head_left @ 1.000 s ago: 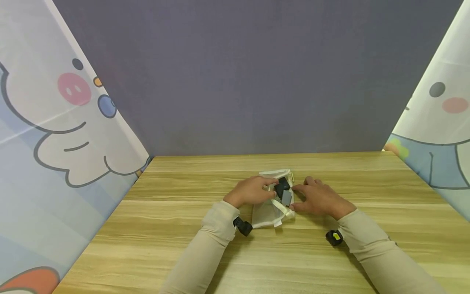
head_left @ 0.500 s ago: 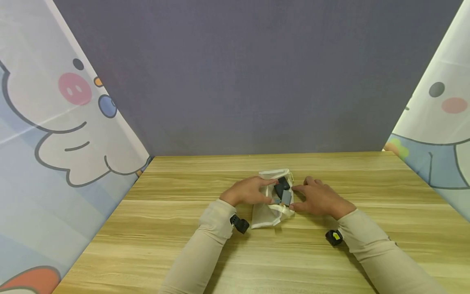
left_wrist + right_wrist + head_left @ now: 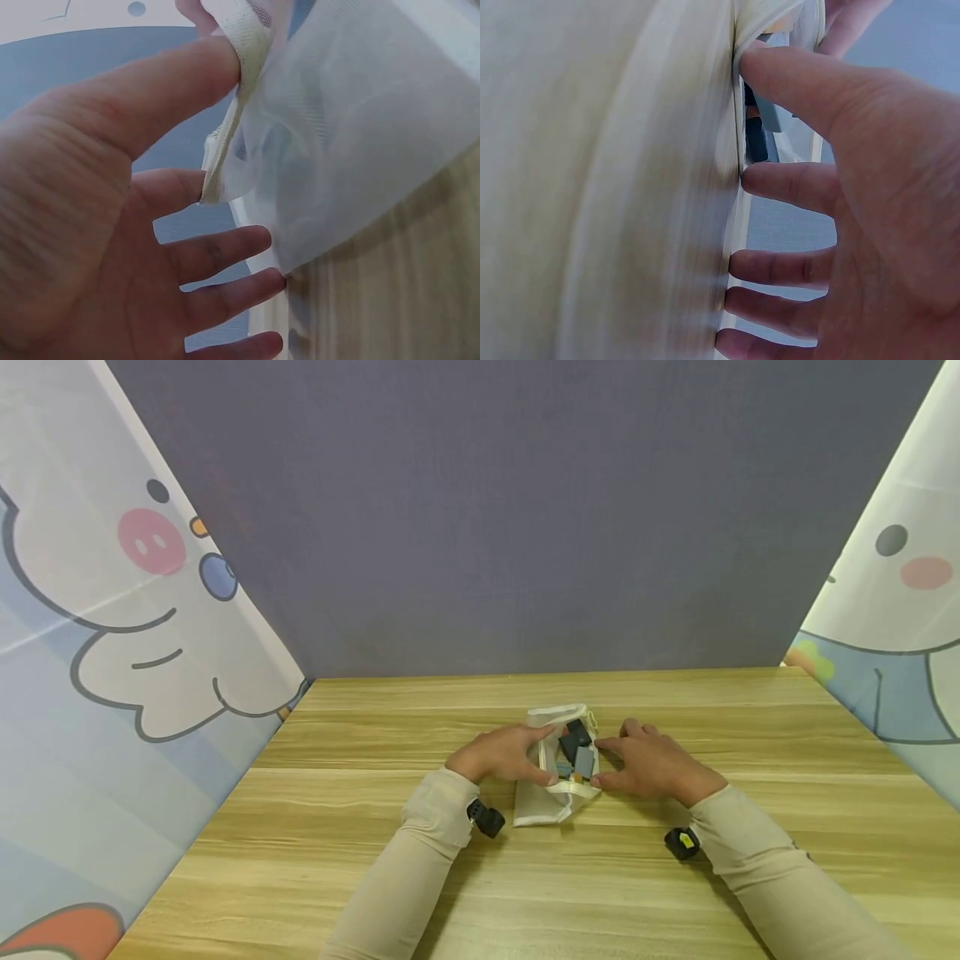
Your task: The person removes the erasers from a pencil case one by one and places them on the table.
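Note:
A white mesh bag (image 3: 534,808) lies on the table with its mouth facing right and spread wide. Inside it I see a black piece (image 3: 574,742), a grey block (image 3: 584,762), a small teal piece (image 3: 563,769) and an orange bit (image 3: 578,777); their exact kind is unclear. My left hand (image 3: 504,755) touches the bag's upper rim with a stretched thumb and forefinger, set apart. On the other side, my right hand (image 3: 647,763) rests on the table, its straight thumb and forefinger (image 3: 791,184) against the lower rim.
The wooden table (image 3: 360,735) reaches back to a dark grey panel (image 3: 510,527). Cartoon-printed cloths hang at the left (image 3: 90,568) and right. A thin cord loop (image 3: 592,722) sticks out at the bag's far corner.
My left hand has drawn slightly left and its thumb has moved toward me. The bag's mouth is wider, and the teal and orange pieces show more. My right hand has stayed put.

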Tool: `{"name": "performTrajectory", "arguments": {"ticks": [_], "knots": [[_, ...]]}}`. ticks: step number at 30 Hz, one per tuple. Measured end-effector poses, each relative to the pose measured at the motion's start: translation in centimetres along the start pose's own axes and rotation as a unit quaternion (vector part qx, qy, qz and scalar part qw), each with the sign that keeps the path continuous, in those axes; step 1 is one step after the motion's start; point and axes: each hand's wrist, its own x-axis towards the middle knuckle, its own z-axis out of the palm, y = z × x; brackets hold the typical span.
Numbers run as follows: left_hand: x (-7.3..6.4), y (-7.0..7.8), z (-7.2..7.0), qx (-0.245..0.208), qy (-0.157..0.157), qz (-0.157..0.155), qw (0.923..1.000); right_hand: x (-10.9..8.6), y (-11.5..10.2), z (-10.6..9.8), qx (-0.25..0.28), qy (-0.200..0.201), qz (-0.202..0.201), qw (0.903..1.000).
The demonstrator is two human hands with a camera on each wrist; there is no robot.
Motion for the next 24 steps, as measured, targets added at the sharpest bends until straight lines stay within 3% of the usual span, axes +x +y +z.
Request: {"name": "performTrajectory", "arguments": {"ticks": [5,10,19,24], "knots": [[0.0,-0.1,0.4,0.009,-0.001,-0.019,0.9998,0.0,0.1,0.0,0.000,0.001,-0.002,1.0000],[0.0,-0.4,0.9,0.021,0.001,-0.006,0.9998,0.0,0.2,0.1,0.004,0.002,-0.004,1.0000],[0.0,-0.2,1.2,0.123,-0.006,-0.012,0.9923,0.3,0.2,0.0,0.008,0.005,-0.002,1.0000],[-0.3,-0.3,1.4,0.113,-0.004,-0.016,0.9935,0.3,0.2,0.1,0.010,-0.002,0.003,0.9999]]}}
